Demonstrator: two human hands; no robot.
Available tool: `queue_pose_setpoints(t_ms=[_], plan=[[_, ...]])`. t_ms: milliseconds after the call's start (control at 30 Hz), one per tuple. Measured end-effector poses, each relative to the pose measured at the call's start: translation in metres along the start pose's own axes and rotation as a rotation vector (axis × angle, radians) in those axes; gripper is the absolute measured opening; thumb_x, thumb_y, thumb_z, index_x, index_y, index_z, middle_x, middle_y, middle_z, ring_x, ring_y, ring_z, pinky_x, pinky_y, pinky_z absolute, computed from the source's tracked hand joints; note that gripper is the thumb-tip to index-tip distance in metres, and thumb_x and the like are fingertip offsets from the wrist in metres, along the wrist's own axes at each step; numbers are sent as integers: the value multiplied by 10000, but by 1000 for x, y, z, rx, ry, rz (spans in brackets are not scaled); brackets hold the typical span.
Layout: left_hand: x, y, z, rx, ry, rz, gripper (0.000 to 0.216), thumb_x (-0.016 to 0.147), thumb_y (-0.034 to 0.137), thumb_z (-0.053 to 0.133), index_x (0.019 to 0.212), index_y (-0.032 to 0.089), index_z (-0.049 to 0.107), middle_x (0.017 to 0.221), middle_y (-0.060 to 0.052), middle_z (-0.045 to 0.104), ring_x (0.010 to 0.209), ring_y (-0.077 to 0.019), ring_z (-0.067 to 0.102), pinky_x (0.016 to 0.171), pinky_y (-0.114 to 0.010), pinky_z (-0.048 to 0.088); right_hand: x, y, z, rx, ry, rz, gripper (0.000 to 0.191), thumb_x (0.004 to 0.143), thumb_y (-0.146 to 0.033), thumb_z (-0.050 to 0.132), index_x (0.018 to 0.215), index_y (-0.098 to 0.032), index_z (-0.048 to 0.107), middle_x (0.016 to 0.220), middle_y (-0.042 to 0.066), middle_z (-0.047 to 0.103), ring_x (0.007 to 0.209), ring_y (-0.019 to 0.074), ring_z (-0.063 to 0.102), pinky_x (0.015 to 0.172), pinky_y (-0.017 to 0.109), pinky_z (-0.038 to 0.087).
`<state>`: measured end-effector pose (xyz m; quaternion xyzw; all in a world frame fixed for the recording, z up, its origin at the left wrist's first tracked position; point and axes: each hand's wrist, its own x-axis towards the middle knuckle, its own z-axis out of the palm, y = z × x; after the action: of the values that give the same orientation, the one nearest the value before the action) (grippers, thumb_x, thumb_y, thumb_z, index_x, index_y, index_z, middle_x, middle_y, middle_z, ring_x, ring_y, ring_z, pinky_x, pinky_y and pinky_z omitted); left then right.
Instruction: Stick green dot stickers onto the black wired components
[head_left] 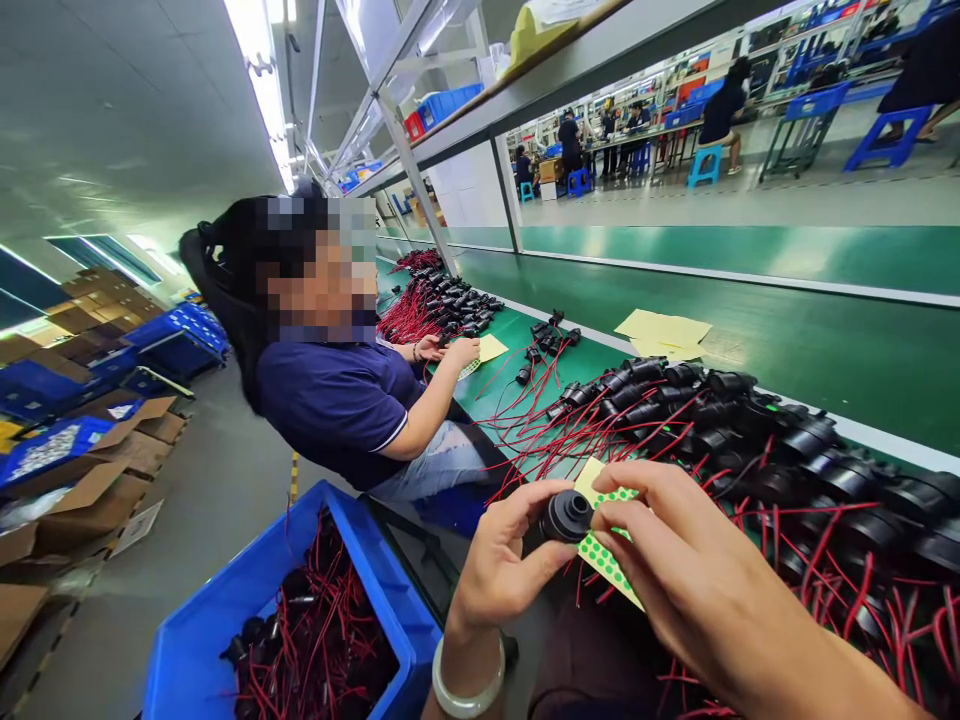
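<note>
While the left hand (504,568) grasps 1 black part (568,515) between its thumb and curled fingers, just in front of the desk (600,364), the right hand (679,545) has its fingers bent close beside the part's round end; whether they pinch anything, I cannot tell. 1 dot sheet (611,568), yellow with rows of green dots, sits behind the part, the right hand covering some of it; the dots cannot be fully counted, nor can I tell which hand bears the sheet. 1 pale bracelet (471,692) circles the left wrist.

On the desk lie at least 3 groups of black parts with red wires: the near heap (802,445), partly behind the right forearm, a small cluster (546,345) and the far heap (457,300). They overlap too much to count. 2 or more yellow sheets (664,328) lie beyond the near heap.

1 co-worker (337,405) sits to the left, body blocking some of the desk, with 2 hands near another sheet (491,347). Below stands 1 blue bin (187,640) of tangled wired parts, well apart from open cartons (139,455). Past the metal frame (504,195) are at least 5 people and 4 stools (703,166).
</note>
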<state>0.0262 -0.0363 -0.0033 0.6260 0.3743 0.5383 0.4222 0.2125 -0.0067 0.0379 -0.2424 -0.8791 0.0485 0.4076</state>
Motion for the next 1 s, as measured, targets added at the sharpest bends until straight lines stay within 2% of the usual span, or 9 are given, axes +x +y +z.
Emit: queue_pose_setpoints(t_ms=[200, 300, 667, 1000], plan=[[-1, 1, 0, -26, -8, -16, 410, 811, 170, 682, 1201, 273, 611, 1062, 10, 694, 954, -123, 632, 889, -175, 460, -1, -2, -1, -109, -14, -83, 171, 920, -57, 418, 1014, -67, 561, 1128, 143, 490, 1081, 238, 468, 909, 362, 445], [-2, 0, -1, -23, -3, -25, 409, 810, 172, 684, 1203, 260, 610, 1077, -3, 694, 970, -133, 633, 891, -182, 462, 1, -3, -3, -178, -16, -136, 228, 913, -30, 373, 1012, -41, 578, 1111, 160, 505, 1072, 263, 477, 902, 388, 455], [1, 3, -2, -55, 16, -5, 389, 818, 153, 673, 1188, 262, 618, 1062, -3, 698, 967, -130, 640, 882, -180, 468, 6, -7, -13, -171, -57, -154, 293, 935, -66, 335, 994, -62, 622, 1095, 155, 550, 1046, 235, 504, 905, 344, 477], [-3, 0, -2, -23, 11, -34, 397, 811, 223, 685, 1201, 189, 613, 1074, -59, 694, 976, -175, 639, 897, -235, 480, 10, -5, -8, -211, -8, -162, 277, 928, -63, 361, 970, -50, 634, 1055, 157, 570, 1024, 251, 523, 869, 362, 491]])
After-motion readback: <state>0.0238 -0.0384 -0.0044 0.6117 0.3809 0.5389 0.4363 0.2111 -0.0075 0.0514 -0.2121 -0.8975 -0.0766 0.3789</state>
